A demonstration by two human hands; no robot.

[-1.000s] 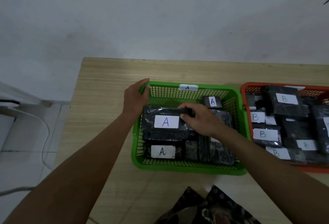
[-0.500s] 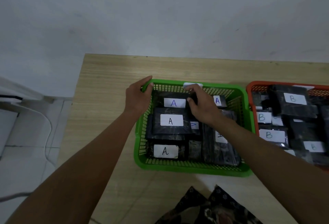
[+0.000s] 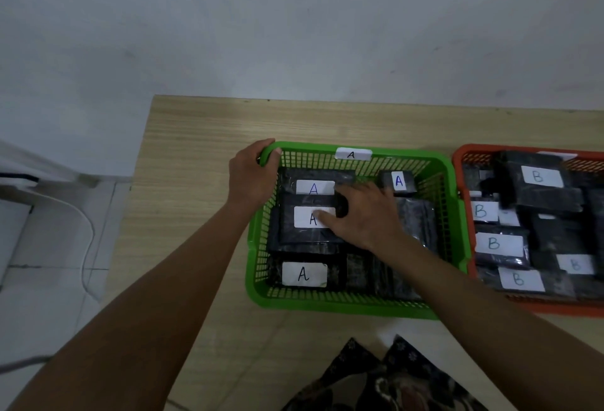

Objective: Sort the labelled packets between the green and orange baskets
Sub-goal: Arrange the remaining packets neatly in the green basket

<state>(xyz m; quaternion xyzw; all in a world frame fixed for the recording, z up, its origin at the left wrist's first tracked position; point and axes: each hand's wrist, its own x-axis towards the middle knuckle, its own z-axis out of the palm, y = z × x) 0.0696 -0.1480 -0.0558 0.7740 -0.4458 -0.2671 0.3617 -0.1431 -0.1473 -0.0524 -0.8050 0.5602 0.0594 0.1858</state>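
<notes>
The green basket (image 3: 408,157) carries an A tag on its far rim and holds several black packets with white A labels. My left hand (image 3: 250,175) grips its far left corner, thumb over the rim. My right hand (image 3: 362,214) rests inside the basket with loose fingers. Its thumb lies on the label of the middle A packet (image 3: 304,235), and its fingers touch the far A packet (image 3: 313,188). A small A packet (image 3: 398,182) stands at the far right, and another A packet (image 3: 304,275) lies at the near left. To the right, the orange basket (image 3: 457,162) is full of B packets (image 3: 500,244).
Both baskets sit on a wooden table (image 3: 196,165) against a pale wall; its left edge drops to a tiled floor with a white cable (image 3: 88,231). Patterned dark cloth (image 3: 385,378) shows at the bottom edge.
My right hand carried an A packet to the far side of the green basket, let it go there, and drew back over the middle packet. My left hand stayed on the corner.
</notes>
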